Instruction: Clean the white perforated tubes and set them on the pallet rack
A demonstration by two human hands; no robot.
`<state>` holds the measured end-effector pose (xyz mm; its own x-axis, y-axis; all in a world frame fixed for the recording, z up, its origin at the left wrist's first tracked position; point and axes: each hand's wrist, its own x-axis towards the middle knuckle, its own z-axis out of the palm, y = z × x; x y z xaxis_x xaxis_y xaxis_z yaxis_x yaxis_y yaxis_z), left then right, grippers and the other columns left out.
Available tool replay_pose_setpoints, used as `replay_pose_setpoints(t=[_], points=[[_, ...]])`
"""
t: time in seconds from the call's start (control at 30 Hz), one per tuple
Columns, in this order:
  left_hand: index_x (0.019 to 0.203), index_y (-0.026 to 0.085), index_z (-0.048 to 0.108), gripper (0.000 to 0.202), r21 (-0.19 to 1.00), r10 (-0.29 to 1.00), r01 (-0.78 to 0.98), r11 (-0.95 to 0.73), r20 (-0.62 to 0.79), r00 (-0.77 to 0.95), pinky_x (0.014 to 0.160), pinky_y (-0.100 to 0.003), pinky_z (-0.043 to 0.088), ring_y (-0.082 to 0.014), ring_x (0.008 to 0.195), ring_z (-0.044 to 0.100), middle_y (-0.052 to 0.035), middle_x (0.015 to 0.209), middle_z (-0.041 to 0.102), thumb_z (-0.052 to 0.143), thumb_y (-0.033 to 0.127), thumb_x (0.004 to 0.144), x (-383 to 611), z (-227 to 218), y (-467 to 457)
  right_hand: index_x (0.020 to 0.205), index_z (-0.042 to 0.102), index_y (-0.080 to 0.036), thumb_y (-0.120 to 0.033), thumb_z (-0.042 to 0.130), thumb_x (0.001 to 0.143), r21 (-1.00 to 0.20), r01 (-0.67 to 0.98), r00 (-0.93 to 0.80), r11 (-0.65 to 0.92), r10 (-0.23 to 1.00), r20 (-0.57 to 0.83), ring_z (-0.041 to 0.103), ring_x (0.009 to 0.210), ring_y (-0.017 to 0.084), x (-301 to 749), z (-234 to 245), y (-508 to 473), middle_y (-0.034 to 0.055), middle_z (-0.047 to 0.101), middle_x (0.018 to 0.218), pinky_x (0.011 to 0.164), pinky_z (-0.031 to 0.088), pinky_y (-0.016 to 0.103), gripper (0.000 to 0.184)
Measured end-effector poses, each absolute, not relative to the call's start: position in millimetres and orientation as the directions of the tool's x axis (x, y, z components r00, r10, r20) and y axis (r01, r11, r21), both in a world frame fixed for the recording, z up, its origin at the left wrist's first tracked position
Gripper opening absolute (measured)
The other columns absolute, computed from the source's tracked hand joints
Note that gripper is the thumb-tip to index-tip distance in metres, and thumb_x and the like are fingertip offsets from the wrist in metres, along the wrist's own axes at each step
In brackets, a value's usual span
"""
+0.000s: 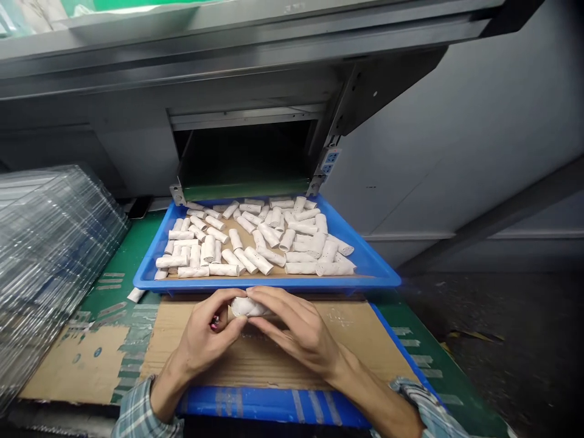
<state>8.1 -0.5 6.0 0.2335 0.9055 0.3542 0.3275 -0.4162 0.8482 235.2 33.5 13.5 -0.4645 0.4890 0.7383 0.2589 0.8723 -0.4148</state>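
plaid sleeves (143, 415) lie near seven and five o'clock; left hand (210, 333) and right hand (298, 323) together grip one white roll (245, 306); at twelve o'clock from it, blue tray (274, 283) contains many similar rolls (258, 260).

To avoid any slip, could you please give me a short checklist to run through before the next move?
White roll held by left hand and right hand: ok.
Other rolls inside the blue tray: ok.
Cardboard sheet beneath the hands: ok.
No loose bits outside the tray: not ok, a white piece lies by its near left corner.
Held roll's underside undamaged: cannot tell, hidden.
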Motion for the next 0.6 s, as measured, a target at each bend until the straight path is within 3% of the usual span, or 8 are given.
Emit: replay_pose_setpoints(t=[0.13,0.23,0.33,0.47,0.6], points=[[0.148,0.025,0.05,0.057,0.839,0.893,0.333,-0.43,0.342,0.291,0.076,-0.028,0.052,-0.0167,0.084,0.061,-0.0073,0.118,0.07,0.056,0.062,0.105,5.5,18.6,-11.2,0.149,0.061,-0.022,-0.011,0.068,0.102,-0.592,0.201,-0.439,0.78,0.612,0.658,0.071,0.119,0.021,235.2,13.4,29.9,0.0112,0.071,0.129,0.103,0.06,0.03,0.049],[0.129,0.024,0.058,0.037,0.826,0.911,0.394,-0.403,0.322,0.258,0.084,-0.03,0.052,-0.0177,0.093,0.064,-0.0058,0.112,0.069,0.035,0.05,0.115,2.7,34.9,-20.7,0.144,0.066,-0.027,-0.009,0.068,0.098,-0.709,0.124,-0.426,0.695,0.682,0.594,0.069,0.118,0.021,235.0,13.7,25.6,0.0088,0.068,0.126,0.102,0.06,0.03,0.049],[0.106,0.023,0.06,0.028,0.768,0.905,0.48,-0.424,0.343,0.251,0.078,-0.026,0.05,-0.0151,0.083,0.065,-0.0013,0.094,0.069,0.036,0.032,0.116,3.0,49.8,-27.5,0.141,0.068,-0.029,-0.006,0.065,0.095,-0.749,0.065,-0.443,0.659,0.692,0.57,0.069,0.117,0.022,234.4,14.7,22.7,0.0086,0.069,0.123,0.1,0.06,0.033,0.051],[0.114,0.023,0.061,0.021,0.575,0.852,0.636,-0.516,0.419,0.312,0.075,-0.028,0.053,-0.0173,0.086,0.072,-0.0013,0.099,0.075,0.044,0.036,0.114,7.9,61.0,-33.0,0.142,0.068,-0.03,-0.005,0.063,0.094,-0.754,0.039,-0.477,0.656,0.675,0.563,0.067,0.119,0.023,233.6,17.7,20.8,0.0089,0.071,0.124,0.103,0.059,0.036,0.055],[0.11,0.02,0.06,0.038,0.299,0.803,0.79,-0.535,0.469,0.367,0.057,-0.032,0.05,-0.0211,0.071,0.073,-0.0018,0.087,0.074,0.037,0.05,0.114,12.5,66.3,-35.1,0.142,0.068,-0.031,-0.003,0.062,0.093,-0.749,0.046,-0.495,0.661,0.667,0.558,0.068,0.115,0.022,232.8,19.9,19.5,0.008,0.07,0.123,0.101,0.059,0.034,0.058]])
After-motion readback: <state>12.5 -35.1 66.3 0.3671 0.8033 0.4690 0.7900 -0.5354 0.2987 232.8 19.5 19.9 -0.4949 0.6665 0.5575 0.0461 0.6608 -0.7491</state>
